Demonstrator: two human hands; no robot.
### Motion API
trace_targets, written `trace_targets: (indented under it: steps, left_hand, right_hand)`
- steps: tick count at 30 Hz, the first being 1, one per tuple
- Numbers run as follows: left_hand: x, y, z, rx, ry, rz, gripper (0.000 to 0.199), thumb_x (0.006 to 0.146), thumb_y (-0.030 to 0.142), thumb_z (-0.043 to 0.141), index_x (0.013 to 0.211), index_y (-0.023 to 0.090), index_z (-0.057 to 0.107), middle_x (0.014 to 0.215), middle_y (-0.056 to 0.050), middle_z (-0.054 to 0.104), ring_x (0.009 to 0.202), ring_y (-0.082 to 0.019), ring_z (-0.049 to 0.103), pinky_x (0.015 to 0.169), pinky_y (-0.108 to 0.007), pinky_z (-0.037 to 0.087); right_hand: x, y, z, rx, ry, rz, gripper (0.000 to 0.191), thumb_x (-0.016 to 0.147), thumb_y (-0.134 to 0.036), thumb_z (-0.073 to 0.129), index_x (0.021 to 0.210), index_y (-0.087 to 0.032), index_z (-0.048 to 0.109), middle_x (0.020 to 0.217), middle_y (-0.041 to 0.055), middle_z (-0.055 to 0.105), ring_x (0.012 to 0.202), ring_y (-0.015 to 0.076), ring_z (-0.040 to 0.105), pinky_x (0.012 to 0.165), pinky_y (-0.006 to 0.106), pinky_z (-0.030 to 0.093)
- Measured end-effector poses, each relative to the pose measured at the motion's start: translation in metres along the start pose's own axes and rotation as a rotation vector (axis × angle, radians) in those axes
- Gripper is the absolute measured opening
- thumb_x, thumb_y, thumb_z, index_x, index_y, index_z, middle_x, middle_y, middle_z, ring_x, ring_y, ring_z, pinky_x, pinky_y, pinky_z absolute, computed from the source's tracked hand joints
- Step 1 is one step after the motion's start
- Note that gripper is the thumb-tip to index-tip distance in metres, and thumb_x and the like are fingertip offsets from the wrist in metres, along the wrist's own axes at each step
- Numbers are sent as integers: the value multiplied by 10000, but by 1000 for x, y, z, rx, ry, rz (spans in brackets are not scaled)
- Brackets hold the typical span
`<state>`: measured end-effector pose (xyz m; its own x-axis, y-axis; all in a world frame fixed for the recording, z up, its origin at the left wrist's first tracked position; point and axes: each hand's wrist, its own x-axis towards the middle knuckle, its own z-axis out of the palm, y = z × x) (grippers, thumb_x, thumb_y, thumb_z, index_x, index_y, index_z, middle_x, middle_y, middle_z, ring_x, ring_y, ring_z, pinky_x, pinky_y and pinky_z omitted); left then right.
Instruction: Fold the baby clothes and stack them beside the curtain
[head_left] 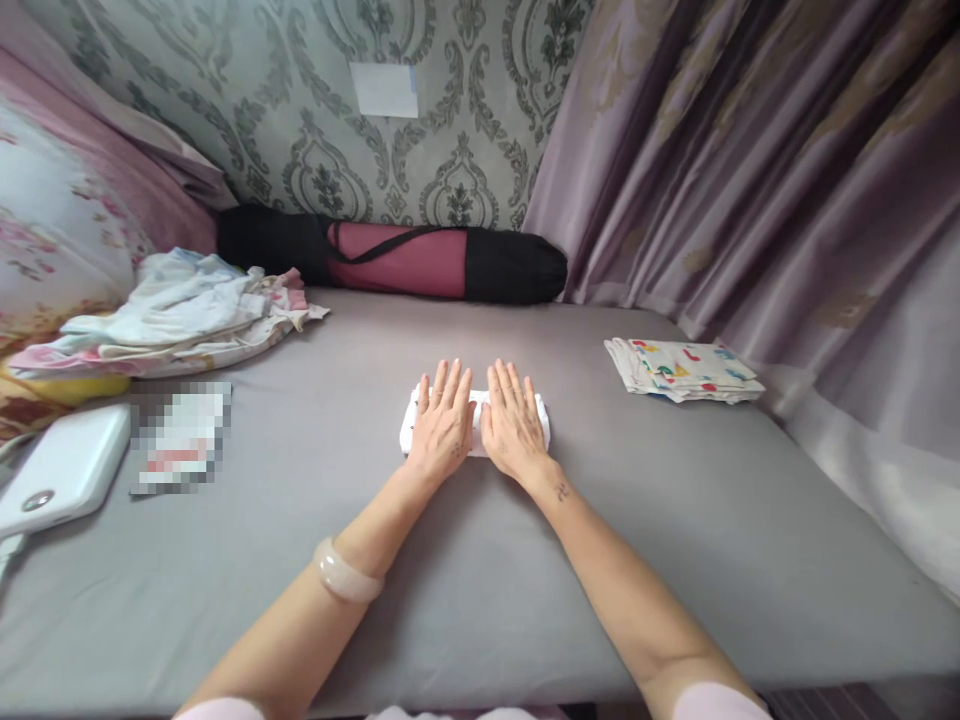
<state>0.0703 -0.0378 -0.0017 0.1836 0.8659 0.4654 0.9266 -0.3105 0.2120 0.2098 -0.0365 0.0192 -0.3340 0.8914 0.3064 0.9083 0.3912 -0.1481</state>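
Observation:
A small white folded cloth (477,442) with a few dark marks lies on the grey sheet (480,560), near the middle of the view. My left hand (444,420) rests flat on its left part, fingers stretched forward and slightly apart. On the right part lies my right hand (514,420), palm down, its fingers also extended. The two thumbs are close to each other over the cloth's middle. Much of the cloth is hidden beneath both hands.
Folded patterned cloths (686,370) lie at the right. At the left are a loose clothes pile (187,300), a white device (71,465) and a blurred packet (184,440). A long black and maroon bag (405,260) lies along the wall.

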Motion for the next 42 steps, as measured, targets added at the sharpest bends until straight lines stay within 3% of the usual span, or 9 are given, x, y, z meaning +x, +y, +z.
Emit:
trace_targets:
  steps: [4, 7, 13, 19, 27, 30, 34, 39, 42]
  left_hand:
    - [-6, -8, 14, 5, -189, 2, 489, 985, 281, 300, 1424, 132, 456, 1482, -148, 463, 1432, -287, 329, 1169, -504, 266]
    - [-8, -12, 20, 22, -259, -23, 491, 993, 306, 285, 1405, 127, 483, 1482, -149, 461, 1414, -282, 364, 1163, -476, 286]
    - [-7, -11, 16, 6, -247, -27, 496, 993, 319, 282, 1398, 123, 492, 1483, -152, 458, 1415, -284, 363, 1164, -480, 282]
    - [-3, -12, 2, 26, -74, -79, 563, 998, 370, 237, 1421, 75, 461, 1517, -174, 399, 1461, -292, 259, 1193, -492, 213]
    - [-5, -27, 13, 36, -291, -142, 599, 984, 420, 258, 1427, 63, 445, 1487, -192, 440, 1425, -323, 335, 1170, -501, 262]
    - [-3, -28, 10, 17, -274, -159, 603, 983, 427, 251, 1428, 69, 445, 1487, -191, 441, 1430, -321, 324, 1168, -501, 264]
    - [2, -38, 3, 23, -143, -217, 620, 981, 433, 235, 1461, 78, 402, 1545, -181, 348, 1473, -306, 219, 1192, -507, 200]
    - [3, -50, 3, -9, -411, -313, 657, 966, 464, 258, 1479, 67, 362, 1558, -196, 308, 1464, -326, 237, 1182, -544, 178]
    - [4, -51, 5, -18, -447, -344, 675, 968, 476, 243, 1494, 61, 327, 1579, -191, 260, 1476, -332, 195, 1182, -566, 136]
  right_hand:
    - [-5, 5, 18, 30, -172, -4, 568, 975, -256, 269, 1482, -15, 355, 1560, 155, 318, 1473, 239, 214, 1207, 417, 146]
    - [-7, 7, 25, 25, -185, 4, 573, 975, -262, 267, 1480, -7, 359, 1557, 156, 326, 1468, 249, 228, 1209, 410, 131]
    - [-5, 5, 21, 52, -204, 14, 578, 984, -279, 254, 1489, -13, 344, 1567, 147, 306, 1470, 242, 221, 1211, 404, 122]
    - [-7, 12, 10, 9, -80, 124, 589, 976, -262, 255, 1506, -8, 298, 1592, 142, 235, 1486, 237, 162, 1211, 412, 94]
    - [-10, 24, 20, -11, -228, 190, 601, 976, -272, 264, 1507, 7, 282, 1578, 172, 264, 1475, 251, 202, 1204, 397, 116]
    - [-8, 25, 12, 8, -210, 207, 598, 980, -280, 240, 1502, 7, 297, 1577, 172, 268, 1474, 248, 206, 1203, 395, 125]
    - [-7, 34, 5, -28, -106, 262, 615, 979, -291, 233, 1514, 12, 251, 1599, 172, 189, 1489, 261, 135, 1202, 433, 118]
    - [-7, 46, 13, -4, -283, 345, 615, 994, -328, 217, 1514, -3, 270, 1604, 158, 190, 1481, 289, 163, 1196, 444, 143]
    - [-7, 47, 15, -2, -294, 351, 616, 1000, -338, 224, 1521, -10, 253, 1610, 152, 177, 1482, 291, 155, 1195, 436, 137]
